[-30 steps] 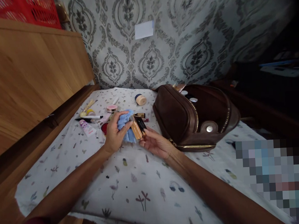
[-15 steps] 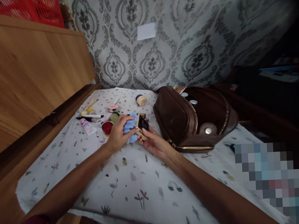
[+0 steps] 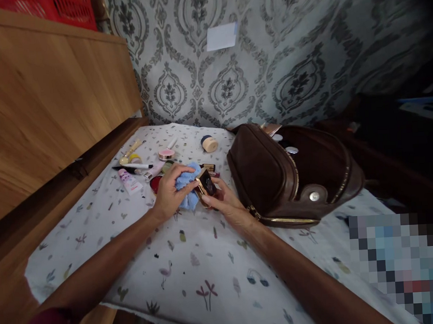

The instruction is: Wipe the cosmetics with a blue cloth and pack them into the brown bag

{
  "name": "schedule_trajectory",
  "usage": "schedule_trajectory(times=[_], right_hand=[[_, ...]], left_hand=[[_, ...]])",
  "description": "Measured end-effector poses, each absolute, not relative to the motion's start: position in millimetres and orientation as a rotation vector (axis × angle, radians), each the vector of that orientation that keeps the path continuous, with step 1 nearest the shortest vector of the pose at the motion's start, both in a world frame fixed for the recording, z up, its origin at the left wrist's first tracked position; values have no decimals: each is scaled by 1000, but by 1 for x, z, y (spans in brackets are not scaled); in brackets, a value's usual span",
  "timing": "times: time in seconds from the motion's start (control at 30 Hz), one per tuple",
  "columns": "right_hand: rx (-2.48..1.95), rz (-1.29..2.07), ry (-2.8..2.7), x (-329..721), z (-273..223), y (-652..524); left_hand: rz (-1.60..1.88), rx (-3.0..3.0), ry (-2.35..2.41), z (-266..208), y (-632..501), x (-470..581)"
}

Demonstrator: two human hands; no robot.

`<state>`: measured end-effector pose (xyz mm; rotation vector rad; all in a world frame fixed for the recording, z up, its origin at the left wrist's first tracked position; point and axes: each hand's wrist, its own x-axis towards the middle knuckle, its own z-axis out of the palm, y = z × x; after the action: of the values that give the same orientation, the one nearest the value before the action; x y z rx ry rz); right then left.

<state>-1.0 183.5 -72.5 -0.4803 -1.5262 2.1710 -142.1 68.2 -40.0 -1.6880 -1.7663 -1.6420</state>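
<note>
My left hand (image 3: 169, 192) is closed on a light blue cloth (image 3: 190, 202), pressing it to the left side of a black and gold cosmetic case (image 3: 206, 183). My right hand (image 3: 224, 200) grips the case from the right, thumb along its lower edge. Both hands are held over the printed cloth on the table. Partly behind my left hand are a red round jar (image 3: 155, 184) and a green round container (image 3: 167, 166). A small gold and black tube (image 3: 208, 167) lies just beyond the case.
An open brown leather bag (image 3: 264, 174) stands close on the right. Several cosmetics lie at the left back, including a pink tube (image 3: 129, 181), a pink compact (image 3: 166, 154) and a white-and-black pen (image 3: 140, 165). A beige jar (image 3: 210, 143) lies behind. A wooden cabinet (image 3: 60, 88) borders the left.
The view has shifted slightly. The black and gold case has tilted in my right hand, and my right fingers have shifted around it. My left hand still holds the cloth against it.
</note>
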Motion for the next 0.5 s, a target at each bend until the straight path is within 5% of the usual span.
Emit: schedule_trajectory(times=[0.5], right_hand=[[-423, 2346, -1239, -1, -70, 166]], left_hand=[[-1383, -1769, -1683, -49, 62, -126]])
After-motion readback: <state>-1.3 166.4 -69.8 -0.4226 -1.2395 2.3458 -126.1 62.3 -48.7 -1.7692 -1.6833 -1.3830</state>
